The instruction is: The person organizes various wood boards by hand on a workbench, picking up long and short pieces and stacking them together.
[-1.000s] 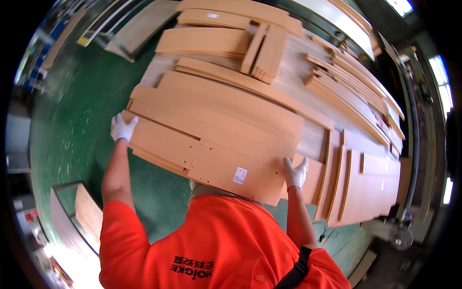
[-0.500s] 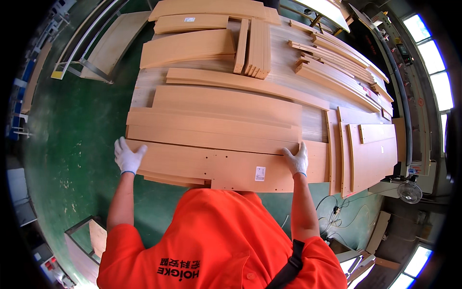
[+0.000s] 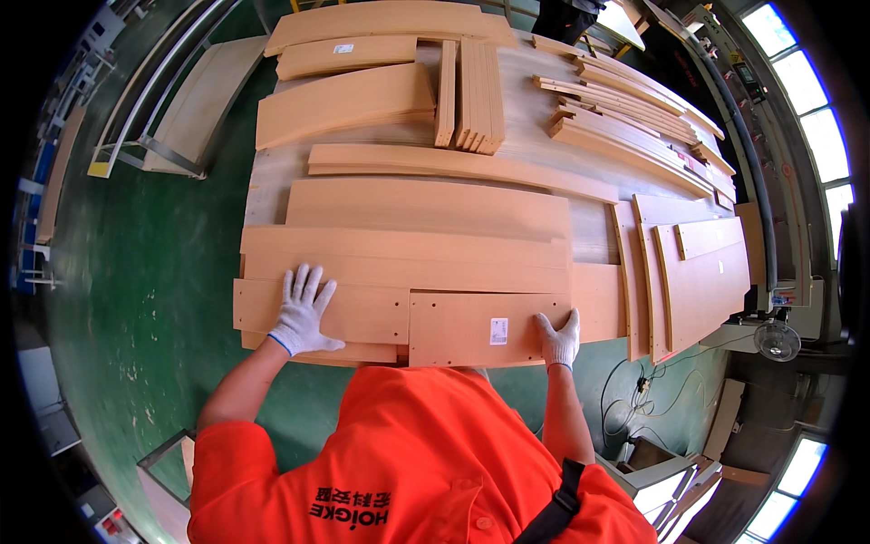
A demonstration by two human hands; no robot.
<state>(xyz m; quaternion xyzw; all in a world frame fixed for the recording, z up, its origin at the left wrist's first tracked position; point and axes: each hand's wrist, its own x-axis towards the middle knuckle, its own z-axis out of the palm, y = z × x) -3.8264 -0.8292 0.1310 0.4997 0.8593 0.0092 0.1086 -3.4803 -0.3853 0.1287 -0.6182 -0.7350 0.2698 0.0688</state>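
My left hand [image 3: 306, 315], in a white knit glove, lies with spread fingers on a long light-brown wooden board [image 3: 362, 308] at the table's near edge. Butted against that board's right end is a shorter board [image 3: 453, 331] with a white label [image 3: 498, 331] and small drilled holes. My right hand [image 3: 560, 339], also gloved, rests at the short board's right end, thumb apart from the fingers. Whether its fingertips curl over the edge cannot be made out. Another board [image 3: 362, 352] shows partly beneath the left one.
Farther up the table [image 3: 539, 136] lie more wide boards [image 3: 426, 201], an upright bundle [image 3: 480, 95] and narrow strips [image 3: 625, 150]. Panels [image 3: 702, 286] overlap at the right. A person in dark clothes [image 3: 566, 20] stands beyond. Cables [image 3: 634, 390] trail on the green floor.
My left hand has moved right, from the board's left end onto its top face. A seam now shows between the two front boards. A person in dark clothes has appeared at the far side.
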